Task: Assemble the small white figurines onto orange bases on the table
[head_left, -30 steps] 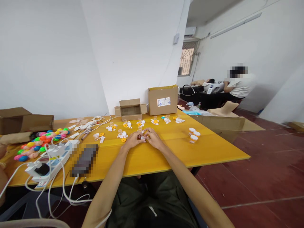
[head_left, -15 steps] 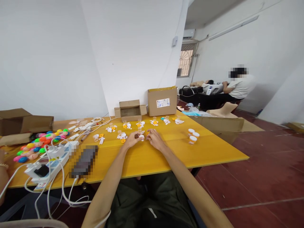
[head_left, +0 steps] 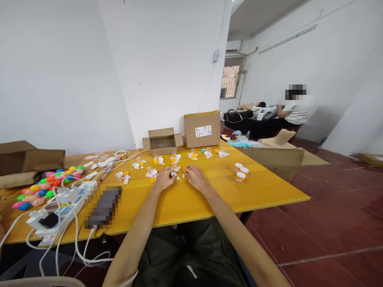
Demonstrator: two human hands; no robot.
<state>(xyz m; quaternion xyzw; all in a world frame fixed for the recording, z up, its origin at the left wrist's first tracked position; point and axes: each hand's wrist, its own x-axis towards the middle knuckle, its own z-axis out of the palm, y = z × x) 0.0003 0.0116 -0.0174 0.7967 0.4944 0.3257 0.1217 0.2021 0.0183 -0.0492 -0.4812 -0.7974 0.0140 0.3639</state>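
Observation:
My left hand (head_left: 165, 179) is closed above the table, its fingers curled around a small white round piece (head_left: 173, 174). Just to the right, my right hand (head_left: 195, 176) has its fingers bent together on a small orange piece (head_left: 185, 170), which they partly cover. Between the hands lie tiny white pieces (head_left: 178, 178). Beyond and to the left are several small piles of white and orange plastic parts (head_left: 152, 173) with clear cups. On the right of the table, 3 clear jars with white lids and orange rims (head_left: 240, 175) stand together.
An open carton (head_left: 163, 142) and a closed cardboard box (head_left: 202, 130) stand at the table's back. To the left are colourful small balls (head_left: 49, 185), a power strip (head_left: 64, 209) with white cables, and a blurred dark phone-like object (head_left: 103, 207). A person (head_left: 295, 111) sits far right.
The white round piece has shifted left, deeper into my left hand's fingers. My right hand stays nearly in place. The whole view has shifted slightly.

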